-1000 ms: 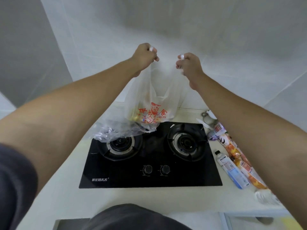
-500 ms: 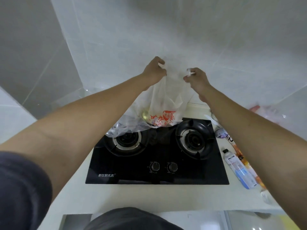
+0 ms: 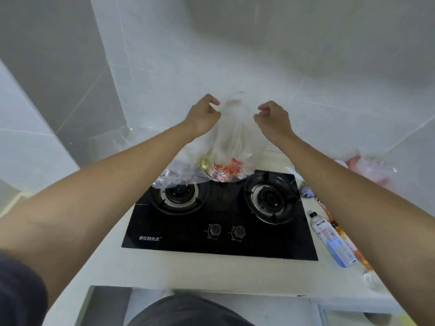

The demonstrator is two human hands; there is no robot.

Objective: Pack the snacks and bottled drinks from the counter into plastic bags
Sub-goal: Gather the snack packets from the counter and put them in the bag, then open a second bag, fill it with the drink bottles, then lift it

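Nearest the viewer, the white table [image 3: 188, 269] carries a black two-burner gas stove [image 3: 219, 234] with two round knobs [image 3: 227, 231] at its front edge. To the right of the stove, a bottled drink [image 3: 333, 241] with a black cap and a blue-and-white label lies on its side on the table, and orange snack packets [image 3: 346, 236] lie just beside it, partly hidden under the right forearm. Both bare forearms reach forward over the stove. Beyond the burners, a translucent plastic bag [image 3: 231, 147] with red printing stands with its bottom resting at the back of the stove, touching the rear of the left burner; something yellowish shows through its lower part, too blurred to name. The left hand [image 3: 203, 116] has its fingers curled at the bag's upper left edge and the right hand [image 3: 273, 118] has its fingers curled at the upper right edge; whether either grip is pinching the film, I cannot tell, since the plastic there is blurred. Farther right, against the tiled wall, sits another clear bag [image 3: 369, 168] with pink contents
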